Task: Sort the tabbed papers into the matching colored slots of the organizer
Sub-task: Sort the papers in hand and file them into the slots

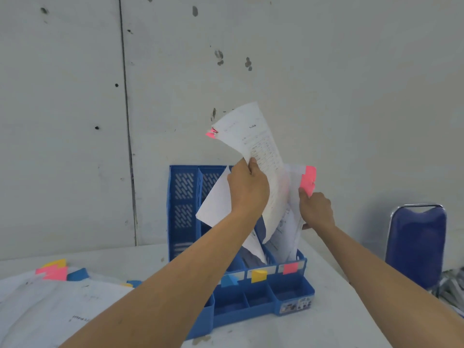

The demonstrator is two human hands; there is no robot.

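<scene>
Both arms reach far; my left hand (247,188) pinches the floppy pink-tabbed paper (253,151) low, my right hand (316,209) holds the pink slot's papers (292,212).

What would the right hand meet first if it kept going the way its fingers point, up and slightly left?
The right hand already touches the pink tabs on the papers standing in the organizer; beyond them, probably only the wall, though depth is unclear.

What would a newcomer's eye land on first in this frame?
Probably the left hand lifting a pink-tabbed sheet above the blue organizer at centre. Beside it, the right hand steadies pink-tabbed papers standing in the rightmost slot, marked by a pink label.
</scene>
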